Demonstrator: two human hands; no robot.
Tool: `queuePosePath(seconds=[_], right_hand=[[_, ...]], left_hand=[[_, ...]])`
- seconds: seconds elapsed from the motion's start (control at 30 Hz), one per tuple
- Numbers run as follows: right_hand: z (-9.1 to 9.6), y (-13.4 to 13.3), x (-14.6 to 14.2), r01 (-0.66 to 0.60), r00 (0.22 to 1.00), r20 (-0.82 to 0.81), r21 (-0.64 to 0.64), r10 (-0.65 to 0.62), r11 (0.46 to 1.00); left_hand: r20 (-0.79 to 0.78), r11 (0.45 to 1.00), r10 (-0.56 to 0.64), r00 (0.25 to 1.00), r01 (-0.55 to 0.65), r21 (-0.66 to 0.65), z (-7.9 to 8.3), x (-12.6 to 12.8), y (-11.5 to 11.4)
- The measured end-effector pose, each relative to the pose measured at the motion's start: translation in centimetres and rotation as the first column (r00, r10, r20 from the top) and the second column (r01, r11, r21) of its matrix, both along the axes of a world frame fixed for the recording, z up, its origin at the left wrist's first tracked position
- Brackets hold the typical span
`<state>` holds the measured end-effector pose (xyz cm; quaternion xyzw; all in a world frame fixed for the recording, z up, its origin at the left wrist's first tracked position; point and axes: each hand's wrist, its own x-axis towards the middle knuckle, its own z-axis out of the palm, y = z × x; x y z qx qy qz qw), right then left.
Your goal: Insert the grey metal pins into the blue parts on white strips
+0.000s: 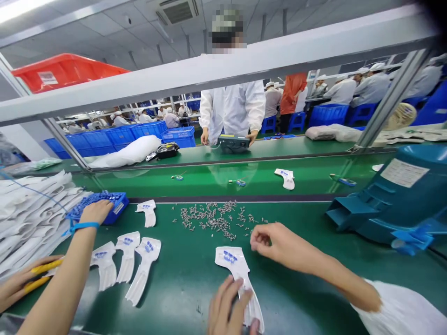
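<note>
Pinning the white part (pixel 231 258) at lower centre to the surface (pixel 181 279) under the open left hand (pixel 226 311), curling the right hand (pixel 269 240) shut beside the loose screws (pixel 213 219), probably risking a screw slipping and rolling away.

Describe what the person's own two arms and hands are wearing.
The right hand is bare: no glove, ring or strap shows. Its forearm is uncovered up to a loose white sleeve near the elbow. The left hand is ungloved too; only fingers show, the wrist is cut off by the frame. The blue wrist strap sits on another arm, apparently a co-worker's.
</note>
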<state>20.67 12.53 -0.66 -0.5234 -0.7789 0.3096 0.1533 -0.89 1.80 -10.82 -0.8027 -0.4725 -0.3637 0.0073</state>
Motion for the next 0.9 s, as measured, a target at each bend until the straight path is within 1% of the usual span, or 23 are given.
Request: queuePosePath(seconds=[0.07,0.1,0.17,0.23,0.3,0.47,0.63,0.77,0.9], right_hand=[[-0.4,-2.4,-1.1,-0.017,0.992,-0.124,-0.122,0.002,0.992],[-0.8,-3.4,-1.7,-0.017,0.987,-0.161,-0.169,-0.011,0.985],[-1.8,-4.6,-2.6,-0.008,0.983,-0.183,-0.222,-0.034,0.975],[-2.6,-5.2,-3.3,-0.003,0.980,-0.195,-0.258,-0.049,0.966],[-3.0,-5.4,-3.7,0.005,0.980,-0.189,-0.261,-0.057,0.965],[-3.2,-5.9,-3.9,0.047,0.984,-0.157,-0.213,-0.082,0.976],[-3.6,-6.4,-4.2,0.081,0.984,-0.144,-0.173,-0.107,0.982],[-3.6,-6.6,-4.3,0.083,0.989,-0.111,-0.135,-0.098,0.987],[-3.8,-6.7,-4.3,0.114,0.988,-0.090,-0.145,-0.128,0.983]], left_hand=[[-0.045,0.996,0.003,0.999,-0.007,-0.087,1.3,-1.1,0.6],[-0.088,0.989,-0.003,0.996,-0.010,-0.146,1.8,-1.5,0.8],[-0.167,0.970,-0.036,0.985,-0.006,-0.244,2.5,-2.2,1.3],[-0.216,0.953,-0.067,0.974,-0.002,-0.304,2.7,-2.4,1.6],[-0.240,0.943,-0.070,0.968,-0.014,-0.333,2.4,-2.2,1.6],[-0.257,0.942,-0.052,0.965,-0.038,-0.333,1.8,-1.9,1.4],[-0.252,0.956,-0.039,0.967,-0.037,-0.290,1.9,-1.9,1.4],[-0.261,0.955,-0.048,0.964,-0.033,-0.295,2.0,-2.0,1.5],[-0.259,0.951,-0.067,0.964,-0.017,-0.310,1.9,-2.1,1.6]])
